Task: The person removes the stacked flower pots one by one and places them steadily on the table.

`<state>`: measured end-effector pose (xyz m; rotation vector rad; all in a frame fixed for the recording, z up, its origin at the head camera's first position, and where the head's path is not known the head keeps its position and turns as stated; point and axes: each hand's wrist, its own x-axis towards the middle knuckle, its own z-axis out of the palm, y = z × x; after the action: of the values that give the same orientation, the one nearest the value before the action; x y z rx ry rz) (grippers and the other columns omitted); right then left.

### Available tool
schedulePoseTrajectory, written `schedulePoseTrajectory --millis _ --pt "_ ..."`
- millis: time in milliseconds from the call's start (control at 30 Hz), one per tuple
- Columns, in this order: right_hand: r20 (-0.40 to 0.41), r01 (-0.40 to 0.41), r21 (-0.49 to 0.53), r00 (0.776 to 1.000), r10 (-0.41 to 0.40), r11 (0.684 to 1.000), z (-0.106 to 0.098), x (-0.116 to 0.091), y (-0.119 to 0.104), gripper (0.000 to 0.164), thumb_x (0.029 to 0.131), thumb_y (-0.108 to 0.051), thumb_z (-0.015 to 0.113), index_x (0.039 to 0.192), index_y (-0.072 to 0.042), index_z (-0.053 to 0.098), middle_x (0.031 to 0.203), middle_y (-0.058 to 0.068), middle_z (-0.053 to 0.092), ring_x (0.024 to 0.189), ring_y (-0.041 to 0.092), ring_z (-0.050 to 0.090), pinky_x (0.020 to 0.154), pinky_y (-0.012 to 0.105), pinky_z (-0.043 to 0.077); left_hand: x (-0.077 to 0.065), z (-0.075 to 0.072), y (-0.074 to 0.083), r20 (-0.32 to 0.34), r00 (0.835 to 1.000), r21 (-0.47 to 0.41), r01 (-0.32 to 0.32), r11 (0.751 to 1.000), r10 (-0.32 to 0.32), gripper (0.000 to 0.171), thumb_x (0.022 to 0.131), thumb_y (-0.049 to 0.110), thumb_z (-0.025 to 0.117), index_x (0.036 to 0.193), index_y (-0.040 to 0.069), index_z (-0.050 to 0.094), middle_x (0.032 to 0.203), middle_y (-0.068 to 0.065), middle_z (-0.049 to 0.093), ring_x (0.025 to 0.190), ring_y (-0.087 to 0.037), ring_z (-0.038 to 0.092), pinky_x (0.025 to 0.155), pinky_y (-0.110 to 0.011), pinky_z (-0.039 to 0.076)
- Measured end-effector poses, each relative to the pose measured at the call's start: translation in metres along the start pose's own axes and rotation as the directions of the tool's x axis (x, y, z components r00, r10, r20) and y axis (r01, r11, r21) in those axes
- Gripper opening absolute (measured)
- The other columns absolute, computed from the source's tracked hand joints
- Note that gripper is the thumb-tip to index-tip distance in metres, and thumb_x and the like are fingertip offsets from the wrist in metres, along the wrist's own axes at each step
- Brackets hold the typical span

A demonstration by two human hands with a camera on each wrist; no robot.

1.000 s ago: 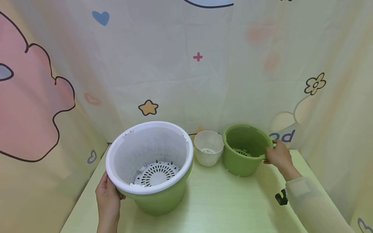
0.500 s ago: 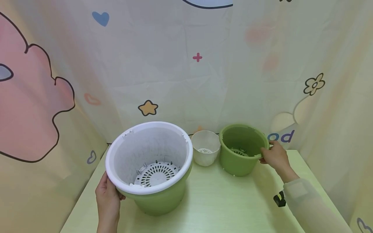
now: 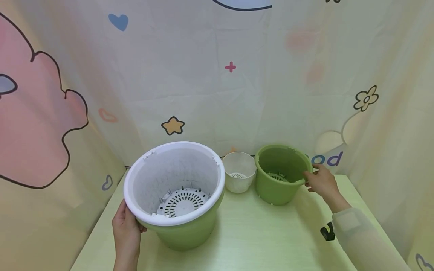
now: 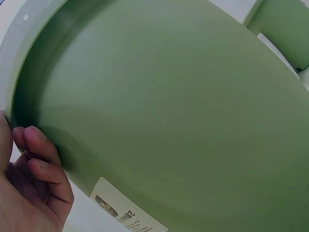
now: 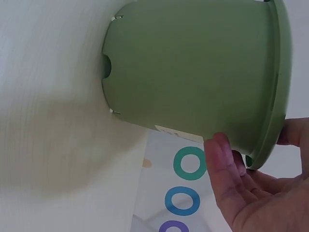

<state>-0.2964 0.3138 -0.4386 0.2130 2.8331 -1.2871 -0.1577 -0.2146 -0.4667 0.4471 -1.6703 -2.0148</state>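
Note:
A large plant pot (image 3: 200,235), green outside with a white rim and a slotted white bottom, stands on the table at the left. My left hand (image 3: 126,231) holds its rim; in the left wrist view the curled fingers (image 4: 46,171) lie under the lip beside the green wall. At the back right stands a smaller green plant pot (image 3: 274,190). My right hand (image 3: 323,183) holds its right rim, with the thumb over the edge and the fingers against the outside. Between the two green pots sits a small white pot (image 3: 239,184) with a perforated bottom, close to the smaller one.
The pots stand on a pale green table (image 3: 257,233). A patterned curtain (image 3: 203,75) hangs directly behind and at both sides. A small black object (image 3: 327,231) shows beside the right sleeve. The large pot carries a paper label (image 4: 125,208).
The smaller green pot shifted slightly left with my right hand, and the small white pot moved left too. Both have since stayed in place. My left hand and the large pot hold still.

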Motion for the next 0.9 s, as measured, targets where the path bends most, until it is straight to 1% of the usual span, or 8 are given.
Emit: schedulePoseTrajectory --millis 133,200,267,367,467,567,667,900 --pt "0.003 0.008 -0.086 1.000 -0.008 0.996 -0.005 -0.001 0.000 0.074 0.108 -0.040 0.046 0.159 0.009 0.025 0.139 0.037 0.055 0.101 0.037 0.071 0.081 0.044 0.062 0.000 0.000 0.000 0.002 1.000 -0.001 0.001 1.000 -0.001 0.039 0.110 0.032 0.053 0.142 0.013 0.063 0.064 0.008 0.061 0.041 -0.006 0.045 0.040 -0.022 0.044" --pt "0.003 0.004 -0.119 1.000 -0.004 0.993 -0.008 -0.002 0.000 0.076 0.108 -0.044 0.045 0.159 0.008 0.024 0.143 0.038 0.051 0.113 0.047 0.064 0.087 0.053 0.058 0.000 0.000 0.000 0.004 1.000 0.000 0.003 1.000 -0.003 0.039 0.110 0.032 0.052 0.142 0.013 0.062 0.065 0.008 0.062 0.041 -0.006 0.045 0.040 -0.022 0.044" --pt "-0.010 0.002 -0.138 1.000 -0.003 0.990 -0.010 -0.003 -0.002 0.075 0.108 -0.043 0.045 0.159 0.008 0.025 0.143 0.038 0.050 0.120 0.051 0.058 0.089 0.056 0.054 0.000 0.000 0.001 0.007 1.000 -0.001 0.005 1.000 -0.005 0.039 0.110 0.032 0.052 0.142 0.013 0.062 0.065 0.008 0.062 0.041 -0.007 0.045 0.040 -0.022 0.044" --pt "-0.066 0.016 -0.155 0.997 -0.026 0.988 -0.012 -0.003 -0.005 0.070 0.106 -0.037 0.049 0.157 0.008 0.032 0.136 0.035 0.054 0.112 0.048 0.060 0.079 0.048 0.055 0.000 0.000 0.001 0.008 1.000 -0.001 0.005 1.000 -0.005 0.039 0.110 0.032 0.052 0.143 0.013 0.062 0.065 0.008 0.062 0.041 -0.007 0.045 0.040 -0.023 0.044" --pt "-0.146 0.036 -0.168 0.987 -0.061 0.985 -0.012 -0.002 -0.009 0.064 0.103 -0.031 0.052 0.152 0.009 0.041 0.126 0.030 0.059 0.102 0.041 0.062 0.069 0.037 0.048 0.000 0.000 0.001 0.010 1.000 -0.003 0.005 1.000 -0.005 0.039 0.110 0.032 0.052 0.142 0.012 0.062 0.065 0.008 0.062 0.041 -0.007 0.044 0.040 -0.023 0.044" --pt "-0.189 0.051 -0.157 0.979 -0.081 0.986 -0.012 -0.004 -0.015 0.060 0.104 -0.029 0.053 0.150 0.008 0.045 0.124 0.029 0.060 0.103 0.042 0.062 0.070 0.037 0.048 0.000 0.000 0.001 0.012 1.000 0.000 0.004 1.000 -0.004 0.039 0.110 0.031 0.052 0.142 0.012 0.062 0.065 0.008 0.062 0.041 -0.007 0.045 0.040 -0.023 0.044" --pt "-0.193 0.064 -0.135 0.977 -0.090 0.989 -0.009 -0.008 -0.025 0.058 0.104 -0.030 0.053 0.150 0.006 0.047 0.124 0.028 0.059 0.105 0.042 0.060 0.072 0.038 0.048 0.000 0.000 0.001 0.012 1.000 0.005 0.005 1.000 -0.005 0.038 0.110 0.031 0.051 0.142 0.011 0.062 0.066 0.007 0.062 0.042 -0.007 0.045 0.040 -0.023 0.044" --pt "-0.165 0.124 -0.088 0.977 -0.137 0.988 0.001 -0.019 -0.048 0.057 0.106 -0.030 0.052 0.152 0.003 0.046 0.119 0.020 0.057 0.091 0.029 0.056 0.066 0.033 0.046 0.000 0.000 0.001 0.008 1.000 0.012 0.008 1.000 -0.008 0.038 0.110 0.030 0.051 0.143 0.013 0.061 0.065 0.007 0.061 0.042 -0.007 0.045 0.040 -0.023 0.044"
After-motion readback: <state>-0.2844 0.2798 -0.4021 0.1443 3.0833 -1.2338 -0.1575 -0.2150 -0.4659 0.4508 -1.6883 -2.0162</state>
